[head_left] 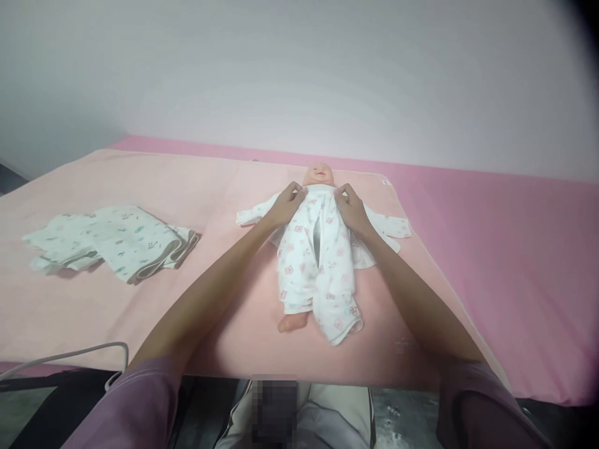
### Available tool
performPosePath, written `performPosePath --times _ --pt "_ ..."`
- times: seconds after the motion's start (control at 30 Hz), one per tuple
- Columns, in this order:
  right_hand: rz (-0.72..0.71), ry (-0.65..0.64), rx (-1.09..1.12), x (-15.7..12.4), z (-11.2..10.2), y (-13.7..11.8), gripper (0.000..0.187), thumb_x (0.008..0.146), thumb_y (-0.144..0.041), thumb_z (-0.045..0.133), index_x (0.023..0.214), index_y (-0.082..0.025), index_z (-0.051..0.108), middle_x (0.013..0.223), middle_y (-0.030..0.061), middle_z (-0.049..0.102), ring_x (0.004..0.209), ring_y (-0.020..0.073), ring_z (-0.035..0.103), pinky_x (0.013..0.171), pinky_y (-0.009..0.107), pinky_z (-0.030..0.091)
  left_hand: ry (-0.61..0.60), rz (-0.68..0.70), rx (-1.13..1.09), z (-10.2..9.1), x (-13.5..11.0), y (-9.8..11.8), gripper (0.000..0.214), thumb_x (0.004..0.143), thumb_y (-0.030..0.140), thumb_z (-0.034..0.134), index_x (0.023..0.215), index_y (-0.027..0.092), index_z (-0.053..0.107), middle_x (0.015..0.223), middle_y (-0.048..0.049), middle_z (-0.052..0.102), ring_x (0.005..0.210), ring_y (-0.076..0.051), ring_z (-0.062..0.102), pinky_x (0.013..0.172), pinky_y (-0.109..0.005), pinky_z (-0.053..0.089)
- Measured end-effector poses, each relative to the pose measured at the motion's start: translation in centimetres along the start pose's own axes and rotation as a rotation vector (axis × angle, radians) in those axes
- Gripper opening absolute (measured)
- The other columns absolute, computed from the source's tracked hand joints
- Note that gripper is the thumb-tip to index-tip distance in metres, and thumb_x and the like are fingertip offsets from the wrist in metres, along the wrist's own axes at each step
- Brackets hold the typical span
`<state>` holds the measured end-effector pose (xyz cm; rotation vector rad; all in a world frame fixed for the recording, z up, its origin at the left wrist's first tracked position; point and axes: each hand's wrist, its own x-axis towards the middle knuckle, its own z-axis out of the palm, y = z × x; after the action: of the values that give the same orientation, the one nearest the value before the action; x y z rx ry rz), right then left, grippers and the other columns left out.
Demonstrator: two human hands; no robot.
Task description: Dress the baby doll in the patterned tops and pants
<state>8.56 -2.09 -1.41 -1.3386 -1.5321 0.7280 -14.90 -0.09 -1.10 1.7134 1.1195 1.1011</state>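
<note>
A baby doll (320, 173) lies on its back, its head toward the wall. White baby pants (296, 249) with a pink print cover its front up to the chest, and one bare foot (292, 322) sticks out of the left leg opening. The other foot is hidden in the right leg. Under the pants a matching baby shirt (388, 224) spreads out to both sides. My left hand (289, 202) pinches the left end of the waistband just below the doll's neck. At the right end, my right hand (350, 209) is closed on the same waistband.
A folded white cloth (121, 240) with a small print and brown edging lies to the left. The peach blanket (224, 187) covers much of the pink table surface (491, 249). A pale cable (70, 354) crosses the near left edge; a grey wall (299, 75) stands behind.
</note>
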Motion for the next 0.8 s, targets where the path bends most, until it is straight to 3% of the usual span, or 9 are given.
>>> performPosePath --times 0.1,0.23,0.3,0.37,0.47,0.53,0.57,0.67,0.8 --pt "0.238 0.064 0.126 2.0 0.9 0.9 0.042 0.097 -0.064 0.063 0.083 -0.027 0.049 0.079 -0.0014 0.055 0.084 0.0212 0.056 0.078 0.031 0.047 0.145 -0.124 -0.058 1.2 1.6 -0.7 0.037 0.108 0.05 0.064 0.087 0.023 0.048 0.074 0.0028 0.044 0.068 -0.015 0.042 0.068 -0.028 0.034" --pt "0.178 0.14 -0.045 0.2 -0.2 0.0 0.024 0.096 -0.047 0.068 0.094 -0.026 0.058 0.101 0.0051 0.07 0.101 0.0254 0.063 0.094 0.038 0.051 0.161 -0.093 0.016 1.1 -0.1 -0.5 0.02 0.109 0.044 0.059 0.112 0.024 0.056 0.088 -0.0011 0.06 0.078 -0.018 0.055 0.074 -0.031 0.04" --pt "0.022 0.151 -0.169 -3.7 -1.5 -2.3 0.02 0.096 -0.036 0.068 0.112 -0.025 0.063 0.125 0.0108 0.07 0.115 0.0299 0.064 0.103 0.046 0.05 0.147 -0.047 0.124 0.0 -3.8 0.5 0.024 0.109 0.04 0.055 0.127 0.024 0.057 0.115 -0.0087 0.068 0.1 -0.023 0.064 0.085 -0.035 0.046" --pt "-0.233 0.057 -0.285 -9.1 -2.9 -5.1 0.031 0.099 -0.031 0.063 0.13 -0.027 0.062 0.14 0.0127 0.067 0.131 0.0339 0.06 0.111 0.052 0.048 0.123 -0.02 0.244 -1.5 -9.2 1.8 0.032 0.106 0.039 0.057 0.133 0.024 0.057 0.141 -0.0138 0.063 0.121 -0.029 0.062 0.097 -0.041 0.049" --pt "-0.512 -0.366 -0.367 -17.6 -3.7 -8.2 0.03 0.103 -0.027 0.06 0.133 -0.033 0.066 0.132 0.0099 0.072 0.126 0.0339 0.065 0.108 0.053 0.052 0.007 -0.011 0.378 -3.0 -18.4 3.5 0.033 0.101 0.045 0.063 0.13 0.028 0.06 0.131 -0.0131 0.067 0.116 -0.034 0.063 0.096 -0.049 0.05" --pt "-0.601 -0.482 -0.486 -21.7 -3.0 -8.5 0.036 0.101 -0.022 0.062 0.135 -0.031 0.067 0.13 0.0104 0.073 0.124 0.0354 0.066 0.109 0.056 0.052 -0.061 0.002 0.465 -2.9 -23.4 4.0 0.029 0.099 0.047 0.066 0.123 0.031 0.063 0.125 -0.0115 0.07 0.113 -0.036 0.062 0.097 -0.053 0.049" --pt "-0.616 -0.467 -0.555 -23.1 -2.2 -8.1 0.037 0.099 -0.019 0.063 0.134 -0.029 0.067 0.127 0.0119 0.074 0.121 0.037 0.066 0.108 0.058 0.052 -0.082 0.011 0.509 -2.5 -25.1 4.0 0.026 0.099 0.048 0.066 0.12 0.032 0.064 0.126 -0.0104 0.07 0.115 -0.036 0.061 0.099 -0.054 0.048" --pt "-0.579 -0.312 -0.711 -24.7 0.3 -6.4 0.04 0.096 -0.011 0.06 0.133 -0.022 0.068 0.117 0.0162 0.074 0.115 0.0408 0.064 0.104 0.061 0.051 -0.082 0.033 0.624 -0.6 -27.3 3.6 0.019 0.099 0.042 0.064 0.114 0.031 0.067 0.13 -0.0092 0.072 0.117 -0.037 0.06 0.099 -0.056 0.045" --pt "-0.506 -0.158 -0.655 -24.5 2.3 -5.3 0.041 0.091 -0.005 0.056 0.126 -0.023 0.068 0.107 0.0135 0.074 0.107 0.0386 0.063 0.101 0.058 0.051 -0.043 0.01 0.601 1.1 -26.6 3.0 0.014 0.097 0.04 0.065 0.102 0.027 0.066 0.114 -0.0109 0.076 0.111 -0.038 0.063 0.099 -0.057 0.045"
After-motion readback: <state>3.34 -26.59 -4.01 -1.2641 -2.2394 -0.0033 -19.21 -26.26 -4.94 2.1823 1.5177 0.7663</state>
